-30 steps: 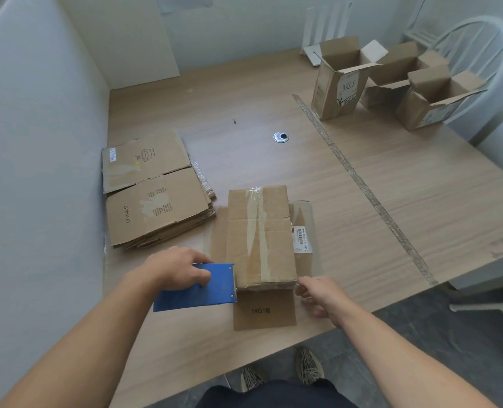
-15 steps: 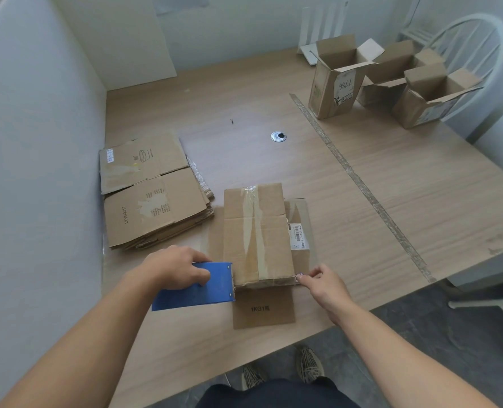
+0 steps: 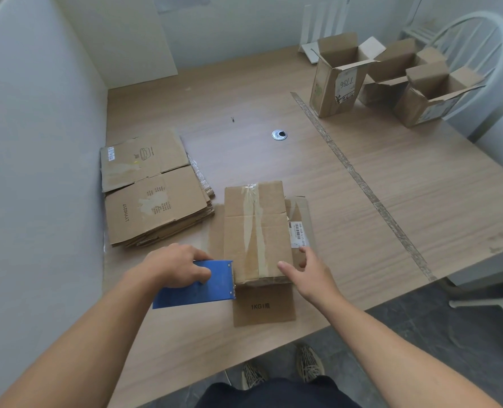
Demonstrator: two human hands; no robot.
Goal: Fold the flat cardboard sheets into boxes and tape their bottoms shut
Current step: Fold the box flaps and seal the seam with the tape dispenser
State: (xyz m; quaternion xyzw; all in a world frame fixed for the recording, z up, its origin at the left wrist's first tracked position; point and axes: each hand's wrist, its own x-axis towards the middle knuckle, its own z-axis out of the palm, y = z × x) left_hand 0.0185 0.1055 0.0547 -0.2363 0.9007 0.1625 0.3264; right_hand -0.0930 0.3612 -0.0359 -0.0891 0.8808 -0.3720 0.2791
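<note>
A cardboard box [image 3: 256, 231] stands upside down near the table's front edge, with clear tape running along its bottom seam and its lower flaps spread flat on the table. My left hand [image 3: 176, 267] grips a blue tape dispenser [image 3: 197, 285], whose front end touches the box's near left corner. My right hand [image 3: 306, 273] rests on the box's near right corner, thumb on top and fingers spread along the side by the white label. A stack of flat cardboard sheets [image 3: 153, 189] lies at the left against the wall.
Three folded open boxes [image 3: 335, 81] [image 3: 391, 70] [image 3: 432, 95] stand at the table's far right by a white chair [image 3: 479, 39]. A strip of old tape [image 3: 359, 184] crosses the table [image 3: 421, 187] diagonally. A metal cable grommet [image 3: 279, 134] sits mid-table. A white board leans at the back.
My right hand has moved from the box's lower front edge up onto its near right corner, fingers spreading. The left hand and dispenser have stayed at the near left corner.
</note>
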